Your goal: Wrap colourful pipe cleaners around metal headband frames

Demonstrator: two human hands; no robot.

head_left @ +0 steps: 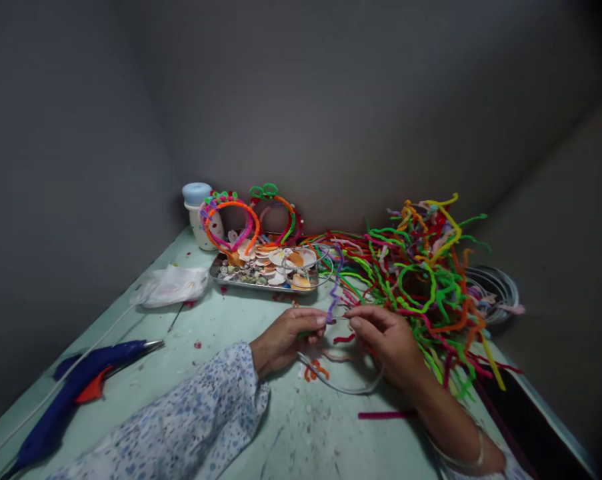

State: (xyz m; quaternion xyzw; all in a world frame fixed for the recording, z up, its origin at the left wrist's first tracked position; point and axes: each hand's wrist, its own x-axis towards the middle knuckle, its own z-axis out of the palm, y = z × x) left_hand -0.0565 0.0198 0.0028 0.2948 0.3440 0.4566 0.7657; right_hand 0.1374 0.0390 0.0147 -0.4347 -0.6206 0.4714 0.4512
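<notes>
My left hand (303, 327) pinches a purple pipe cleaner (337, 283) near its lower end, where it meets a thin pale wire loop (351, 389). The rest of the pipe cleaner stands up from the fingertips in a wavy line. On the other side, my right hand (383, 333) has thumb and forefinger closed on the wire, a short span from the left fingertips. The loop hangs below both hands, partly hidden behind the fingers. Short bits of orange pipe cleaner (315, 371) and a red piece (344, 339) lie beneath them on the table.
A metal tray (261, 289) of shells sits behind, with pipe-cleaner headbands (258, 227) and a lidded bottle (201, 220). Many tangled pipe cleaners (415, 287) and a wire coil (501, 293) spread right. A blue glue gun (81, 393) and a plastic bag (173, 287) lie left.
</notes>
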